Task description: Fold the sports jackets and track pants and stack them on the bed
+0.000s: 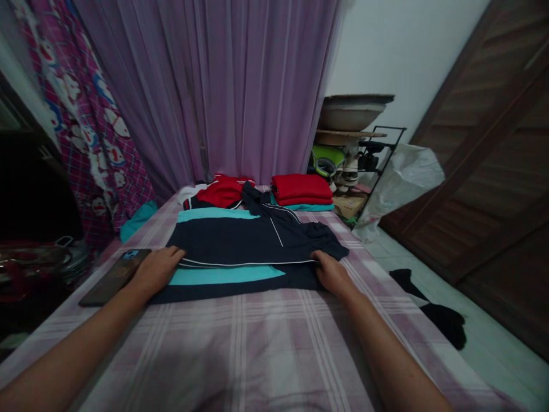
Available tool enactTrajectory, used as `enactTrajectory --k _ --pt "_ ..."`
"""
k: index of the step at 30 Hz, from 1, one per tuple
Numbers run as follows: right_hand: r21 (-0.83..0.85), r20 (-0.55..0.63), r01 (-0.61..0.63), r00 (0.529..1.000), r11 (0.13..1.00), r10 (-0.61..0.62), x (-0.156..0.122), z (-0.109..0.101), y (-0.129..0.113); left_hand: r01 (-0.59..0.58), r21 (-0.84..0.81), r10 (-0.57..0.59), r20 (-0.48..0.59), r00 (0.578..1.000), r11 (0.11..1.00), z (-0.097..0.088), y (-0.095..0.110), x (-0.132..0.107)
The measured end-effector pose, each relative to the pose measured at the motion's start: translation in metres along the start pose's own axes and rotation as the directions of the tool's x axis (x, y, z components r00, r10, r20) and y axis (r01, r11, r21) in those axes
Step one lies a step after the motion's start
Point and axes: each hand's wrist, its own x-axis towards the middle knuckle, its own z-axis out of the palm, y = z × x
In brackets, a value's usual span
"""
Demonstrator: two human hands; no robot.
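Adds up to two hands, one phone, one dark garment, one folded stack, one checked cloth, one basin and one white bag.

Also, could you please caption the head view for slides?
Left hand and right hand hold a navy garment on plaid cloth.

Beside my bare left hand, a dark rectangular phone blocks the way; toward me, the purple-and-white plaid fabric sheet leaves free passage.
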Motion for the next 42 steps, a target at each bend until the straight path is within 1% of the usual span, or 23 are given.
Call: enactTrajectory --k 2,4,6,7,8,10,12,14,16,18,19,21,23,24,26,27,29,31,32,34,37,39,42 --pt "-0.032 -0.061 0.031 0.998 0.999 -0.033 -0.007 -0.001 0.003 0.055 -0.037 -0.057 -0.063 0.996 0.998 -0.003 0.0 -0.004" --pt "-0.066 -0.13 0.045 0.99 0.997 -0.053 -0.013 0.0 0.004 0.104 -0.08 -0.117 -0.173 0.978 0.991 -0.005 -0.001 -0.01" --pt "-0.092 -0.157 0.036 0.986 0.995 -0.05 -0.019 0.003 0.004 0.13 -0.121 -0.156 -0.238 0.959 0.984 -0.001 0.0 -0.018" --pt "-0.103 -0.147 0.028 0.988 0.994 -0.043 -0.022 0.005 0.003 0.13 -0.137 -0.16 -0.234 0.959 0.982 0.003 0.0 -0.023" --pt "-0.115 -0.128 0.02 0.991 0.993 -0.035 -0.024 0.007 0.002 0.122 -0.154 -0.153 -0.207 0.966 0.98 0.008 0.0 -0.028" --pt "-0.144 -0.084 0.001 0.996 0.99 -0.013 -0.027 0.008 -0.001 0.096 -0.2 -0.124 -0.129 0.984 0.975 0.02 -0.002 -0.036" --pt "-0.175 -0.043 -0.016 0.999 0.984 0.008 -0.028 0.006 -0.005 0.068 -0.269 -0.089 -0.067 0.994 0.961 0.03 -0.008 -0.039" --pt "-0.21 0.002 -0.023 1.0 0.977 0.024 -0.027 -0.001 -0.009 0.052 -0.337 -0.056 -0.004 0.998 0.94 0.033 -0.019 -0.039" --pt "-0.25 0.02 -0.027 0.999 0.968 0.033 -0.023 -0.011 -0.016 0.076 -0.362 -0.061 0.055 0.997 0.929 0.029 -0.03 -0.037" --pt "-0.272 -0.014 -0.024 1.0 0.962 0.021 -0.015 -0.02 -0.033 0.14 -0.35 -0.123 0.07 0.99 0.926 0.019 -0.034 -0.033" --pt "-0.265 -0.04 -0.006 0.999 0.964 -0.005 -0.008 -0.023 -0.045 0.167 -0.343 -0.159 0.052 0.986 0.924 0.014 -0.031 -0.029" --pt "-0.217 -0.076 0.072 0.993 0.973 -0.091 0.008 -0.023 -0.079 0.185 -0.339 -0.201 -0.012 0.98 0.922 0.007 -0.018 -0.019" --pt "-0.147 -0.082 0.189 0.976 0.971 -0.202 0.026 -0.013 -0.121 0.172 -0.312 -0.201 -0.063 0.978 0.934 0.007 0.005 -0.005" --pt "-0.114 -0.063 0.237 0.967 0.965 -0.246 0.034 -0.004 -0.141 0.174 -0.279 -0.199 -0.063 0.978 0.944 0.01 0.018 0.002" --pt "-0.05 0.023 0.334 0.943 0.941 -0.333 0.047 0.018 -0.174 0.217 -0.212 -0.226 -0.016 0.974 0.953 0.019 0.041 0.013" --pt "-0.036 0.083 0.352 0.934 0.935 -0.348 0.051 0.031 -0.184 0.241 -0.194 -0.242 0.019 0.97 0.951 0.025 0.05 0.017" --pt "-0.022 0.233 0.346 0.914 0.938 -0.331 0.055 0.054 -0.193 0.273 -0.189 -0.263 0.077 0.962 0.943 0.036 0.059 0.021" --pt "-0.017 0.337 0.319 0.894 0.948 -0.295 0.055 0.07 -0.189 0.276 -0.199 -0.259 0.108 0.96 0.94 0.043 0.06 0.021" --pt "-0.016 0.36 0.309 0.889 0.951 -0.283 0.054 0.074 -0.183 0.271 -0.2 -0.252 0.115 0.961 0.942 0.044 0.058 0.02" --pt "-0.031 0.369 0.304 0.889 0.952 -0.272 0.05 0.074 -0.17 0.259 -0.199 -0.237 0.129 0.963 0.945 0.044 0.055 0.019" --pt "-0.106 0.37 0.306 0.895 0.946 -0.248 0.039 0.059 -0.14 0.261 -0.191 -0.232 0.159 0.96 0.946 0.041 0.053 0.017" --pt "-0.163 0.354 0.294 0.909 0.942 -0.222 0.027 0.045 -0.112 0.257 -0.18 -0.227 0.174 0.958 0.949 0.038 0.053 0.017" --pt "-0.241 0.304 0.207 0.944 0.948 -0.128 0.008 0.027 -0.067 0.232 -0.166 -0.203 0.177 0.963 0.958 0.037 0.053 0.017"
